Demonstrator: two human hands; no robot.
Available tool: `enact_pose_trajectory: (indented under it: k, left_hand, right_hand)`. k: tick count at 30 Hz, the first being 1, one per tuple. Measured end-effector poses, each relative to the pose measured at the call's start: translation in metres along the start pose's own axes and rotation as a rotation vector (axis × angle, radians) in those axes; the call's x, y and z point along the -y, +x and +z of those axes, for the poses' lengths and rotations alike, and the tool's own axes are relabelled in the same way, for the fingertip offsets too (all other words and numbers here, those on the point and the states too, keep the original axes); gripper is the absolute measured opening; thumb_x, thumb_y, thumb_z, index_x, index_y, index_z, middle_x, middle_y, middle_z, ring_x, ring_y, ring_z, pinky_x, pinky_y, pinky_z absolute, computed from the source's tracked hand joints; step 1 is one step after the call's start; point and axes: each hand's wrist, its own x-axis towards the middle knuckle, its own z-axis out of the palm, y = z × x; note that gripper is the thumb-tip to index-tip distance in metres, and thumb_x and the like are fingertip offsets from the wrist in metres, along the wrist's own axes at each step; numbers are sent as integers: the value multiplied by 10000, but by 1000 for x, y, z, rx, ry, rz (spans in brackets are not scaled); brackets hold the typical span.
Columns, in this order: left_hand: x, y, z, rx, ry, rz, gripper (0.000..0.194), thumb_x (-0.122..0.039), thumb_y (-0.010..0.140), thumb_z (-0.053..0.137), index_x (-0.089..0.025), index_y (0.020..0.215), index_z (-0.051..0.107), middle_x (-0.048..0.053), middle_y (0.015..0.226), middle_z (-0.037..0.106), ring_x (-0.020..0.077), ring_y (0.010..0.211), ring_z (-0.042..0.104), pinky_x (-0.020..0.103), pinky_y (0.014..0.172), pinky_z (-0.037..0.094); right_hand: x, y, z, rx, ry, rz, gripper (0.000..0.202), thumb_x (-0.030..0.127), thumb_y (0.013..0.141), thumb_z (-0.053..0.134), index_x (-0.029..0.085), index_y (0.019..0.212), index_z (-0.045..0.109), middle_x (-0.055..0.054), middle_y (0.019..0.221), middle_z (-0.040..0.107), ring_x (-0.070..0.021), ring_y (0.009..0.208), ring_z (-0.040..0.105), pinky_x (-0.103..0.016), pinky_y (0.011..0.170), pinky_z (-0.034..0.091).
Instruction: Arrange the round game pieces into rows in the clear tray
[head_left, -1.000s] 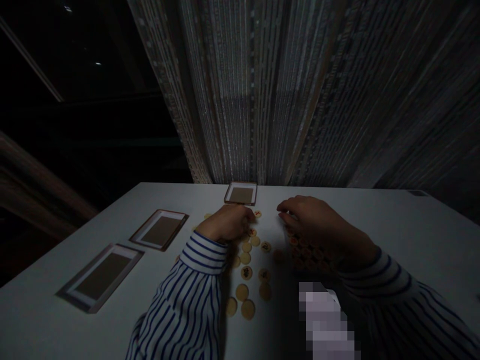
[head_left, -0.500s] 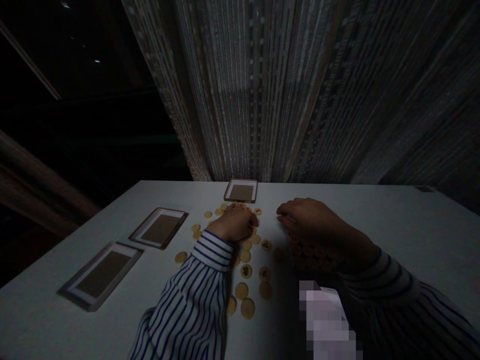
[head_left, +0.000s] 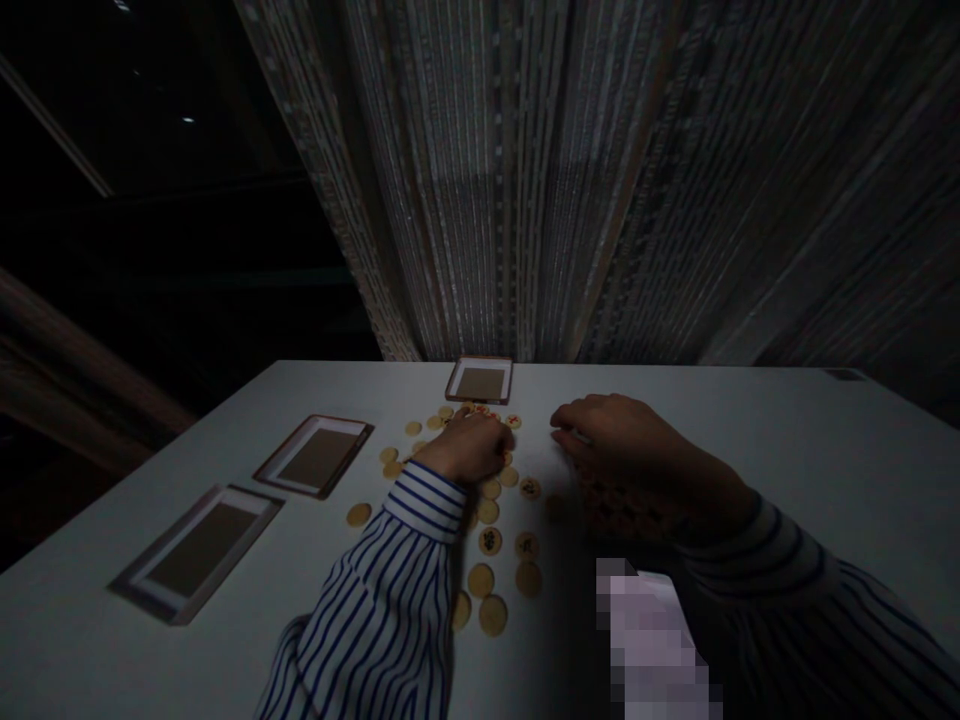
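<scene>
The small round tan wooden discs point(head_left: 489, 541), some bearing dark or red marks, are lying loose and flat across the pale table point(head_left: 787, 470), spreading under and around both hands, so that each one is sitting single and within easy reach. The left hand point(head_left: 469, 450) is curling palm-down over the thickest part of the scatter, its fingers bunching on discs at its far side; whether it is pinching one I cannot tell. The right hand point(head_left: 626, 445) is resting just beside it, fingers bent and drawn together at the tips, covering a neater cluster of red-marked discs point(head_left: 622, 510) under its wrist. Both arms are wearing white sleeves with blue stripes point(head_left: 390, 600). Beyond the left hand a small brown-rimmed rectangular tray point(head_left: 480, 382) is sitting; two more trays point(head_left: 315, 457) are lying well off to the left. A dark striped curtain point(head_left: 600, 180) is hanging behind the table in a dim room.
</scene>
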Motion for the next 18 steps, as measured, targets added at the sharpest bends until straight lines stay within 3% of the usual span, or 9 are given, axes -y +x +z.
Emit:
enact_pose_trajectory:
  k: [18]
  left_hand:
    - [2, 1, 3, -13, -15, 2, 155, -203, 719, 548, -235, 831, 650, 37, 913, 699, 244, 988, 589, 501, 994, 282]
  right_hand:
    - [-2, -1, 2, -16, 16, 6, 307, 304, 842, 411, 186, 1028, 625, -78, 986, 685, -254, 912, 616, -357, 730, 447]
